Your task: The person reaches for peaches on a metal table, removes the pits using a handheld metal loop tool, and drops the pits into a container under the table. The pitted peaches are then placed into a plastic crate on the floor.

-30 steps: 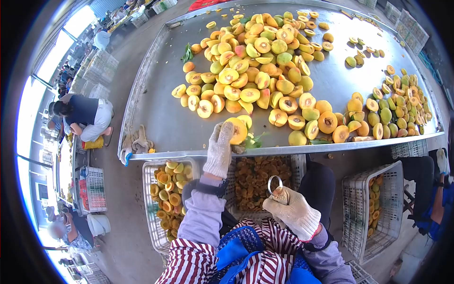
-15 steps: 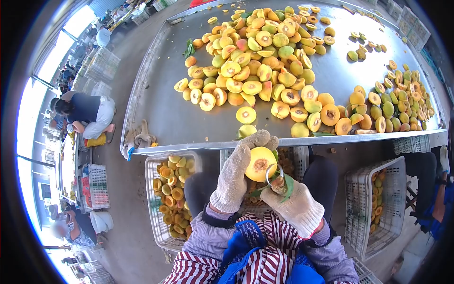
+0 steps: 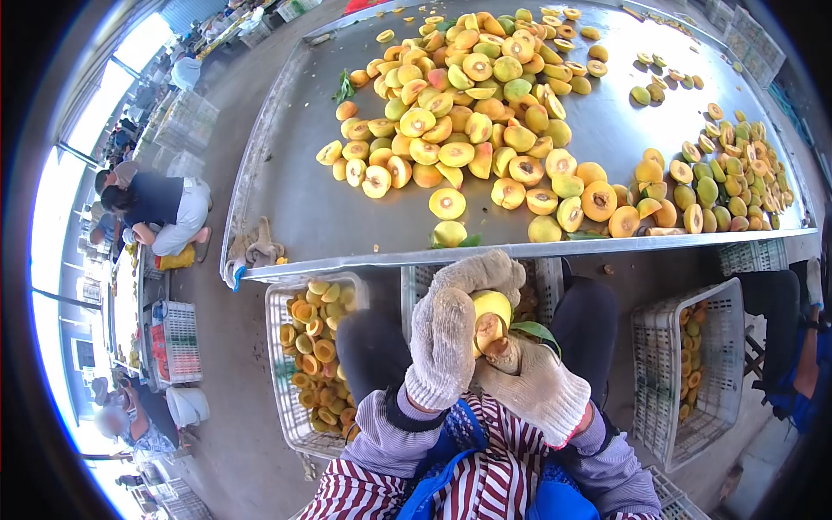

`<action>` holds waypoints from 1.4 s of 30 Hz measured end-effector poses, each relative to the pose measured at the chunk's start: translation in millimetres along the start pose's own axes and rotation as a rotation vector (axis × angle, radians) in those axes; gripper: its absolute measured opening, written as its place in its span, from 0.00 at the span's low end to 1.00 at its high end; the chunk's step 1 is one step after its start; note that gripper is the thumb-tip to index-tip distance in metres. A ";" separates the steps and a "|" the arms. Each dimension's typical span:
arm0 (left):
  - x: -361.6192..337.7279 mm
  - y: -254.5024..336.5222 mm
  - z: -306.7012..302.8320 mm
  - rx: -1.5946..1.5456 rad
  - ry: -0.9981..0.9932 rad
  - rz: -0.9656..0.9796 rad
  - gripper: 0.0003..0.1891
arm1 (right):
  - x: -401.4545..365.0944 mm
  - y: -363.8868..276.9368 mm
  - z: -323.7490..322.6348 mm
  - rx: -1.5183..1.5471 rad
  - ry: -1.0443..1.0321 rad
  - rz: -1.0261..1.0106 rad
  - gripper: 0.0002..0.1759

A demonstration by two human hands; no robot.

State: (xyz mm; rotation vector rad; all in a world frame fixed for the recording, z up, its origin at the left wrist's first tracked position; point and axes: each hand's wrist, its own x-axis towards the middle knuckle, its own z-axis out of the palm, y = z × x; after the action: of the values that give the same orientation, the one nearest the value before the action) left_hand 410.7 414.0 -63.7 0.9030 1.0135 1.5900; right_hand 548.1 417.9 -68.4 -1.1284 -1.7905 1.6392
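Both hands wear pale knitted gloves and meet in front of the table's near edge. My left hand (image 3: 444, 334) is wrapped round a halved yellow fruit (image 3: 491, 316), its brown centre showing. My right hand (image 3: 533, 381) is closed on a small tool (image 3: 503, 349), whose end is at the centre of the fruit; a green leaf (image 3: 537, 331) sticks out beside it. Most of the tool is hidden by the glove. Beyond the hands, a large heap of halved fruit (image 3: 459, 113) lies on the metal table (image 3: 299, 186).
A crate of fruit halves (image 3: 276, 373) stands at the left of my knees, another crate (image 3: 646, 390) at the right. A glove (image 3: 253, 250) lies on the table's left corner. People (image 3: 160, 208) sit at the far left; a person's arm (image 3: 806, 364) shows at the right.
My left hand has turned and closed further round the fruit, tilting its cut face. The tool's metal loop, visible before, is now at the fruit's centre and hidden.
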 end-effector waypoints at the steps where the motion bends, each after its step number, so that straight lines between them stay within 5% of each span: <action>1: 4.1 6.0 -3.3 -0.001 -0.001 -0.002 0.27 | -0.9 1.1 2.0 0.137 -0.019 0.049 0.09; 3: 18.0 21.4 -14.7 0.464 -0.329 0.147 0.22 | -3.0 6.3 4.6 0.194 -0.079 0.083 0.10; 4: 17.3 23.1 -8.7 0.344 -0.251 -0.050 0.22 | -3.8 7.7 6.8 0.236 -0.078 0.106 0.10; 6: 21.6 25.9 -8.3 0.385 -0.267 -0.106 0.22 | -3.7 -1.0 1.0 0.278 -0.078 0.124 0.11; 8: 21.5 26.2 -6.1 0.424 -0.289 -0.163 0.23 | -3.3 -24.5 -19.5 0.534 -0.295 0.536 0.11; 11: 3.3 23.3 1.4 0.121 -0.157 -0.103 0.36 | -7.0 -26.6 -21.3 0.621 -0.224 0.506 0.10; 13: -10.6 14.5 2.6 0.187 -0.162 -0.079 0.37 | -6.1 -20.3 -16.8 0.606 -0.215 0.495 0.11; 15: -18.3 13.5 5.9 0.089 -0.024 -0.186 0.22 | -9.0 -16.1 -14.8 0.581 -0.214 0.492 0.11; 17: -14.8 7.1 -0.3 0.207 -0.055 -0.079 0.20 | -13.1 -13.6 -16.9 0.691 -0.304 0.510 0.11; 19: -0.3 10.4 -3.5 0.641 -0.219 0.350 0.25 | -12.5 -10.3 -15.8 0.741 -0.333 0.459 0.13; 21: 8.0 24.1 -1.0 0.627 -0.241 0.250 0.21 | -13.8 -11.0 -16.4 0.656 -0.365 0.502 0.16; 23: 17.6 34.7 -2.7 0.488 -0.391 -0.308 0.19 | -15.2 -10.9 -19.2 0.701 -0.404 0.533 0.16; 25: 17.1 35.3 -0.1 0.546 -0.404 -0.231 0.17 | -15.4 -9.3 -23.2 0.790 -0.489 0.595 0.16; 26: 16.6 32.8 -1.7 0.558 -0.472 -0.043 0.17 | -19.3 -3.0 -20.5 0.793 -0.489 0.597 0.16; 28: 17.6 35.3 -2.4 0.580 -0.589 0.203 0.16 | -30.0 13.6 -10.0 1.354 -0.498 0.541 0.14; 31: 19.1 16.5 -10.1 0.333 -0.613 0.399 0.09 | -30.1 15.0 -6.6 1.505 -0.674 0.465 0.13; 33: 4.9 10.6 -7.3 0.278 -0.587 0.365 0.11 | -32.4 22.1 -6.2 1.520 -0.701 0.440 0.12; 35: -13.8 10.0 3.5 0.011 -0.332 0.054 0.15 | -32.5 27.9 -7.2 1.531 -0.727 0.416 0.11; 42: -3.4 9.4 -3.0 -0.125 -0.445 -0.100 0.21 | -33.6 14.3 -10.8 1.457 -0.683 0.432 0.11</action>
State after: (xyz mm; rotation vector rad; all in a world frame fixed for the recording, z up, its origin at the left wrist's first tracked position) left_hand 405.5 408.8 -56.3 1.0435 0.6279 1.2757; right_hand 579.1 396.4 -73.8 -0.2091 -0.1278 2.9142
